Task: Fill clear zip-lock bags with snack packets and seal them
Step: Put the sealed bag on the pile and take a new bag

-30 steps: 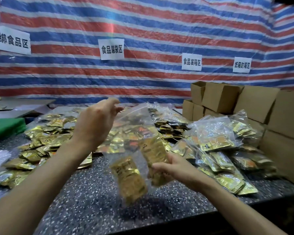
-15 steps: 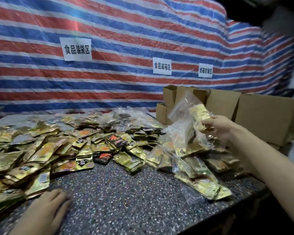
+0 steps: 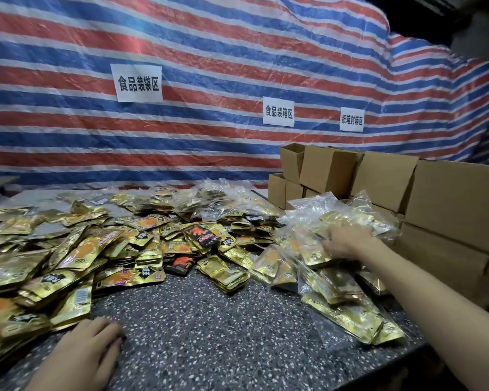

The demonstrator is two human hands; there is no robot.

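Both hands are open. Left hand [image 3: 85, 354] lies palm down on the speckled table [image 3: 209, 334], fingers relaxed and holding nothing, well left of the cardboard boxes [image 3: 458, 198]. Right hand [image 3: 343, 244] rests palm down on a heap of filled clear bags [image 3: 336, 280] just left of the boxes, its blurred fingers stretched over the top bag. Loose gold packets [image 3: 82, 255] cover the table farther left of the boxes, the nearest touching the left hand. A striped tarp [image 3: 209, 52] with paper signs [image 3: 139, 83] hangs behind the boxes.
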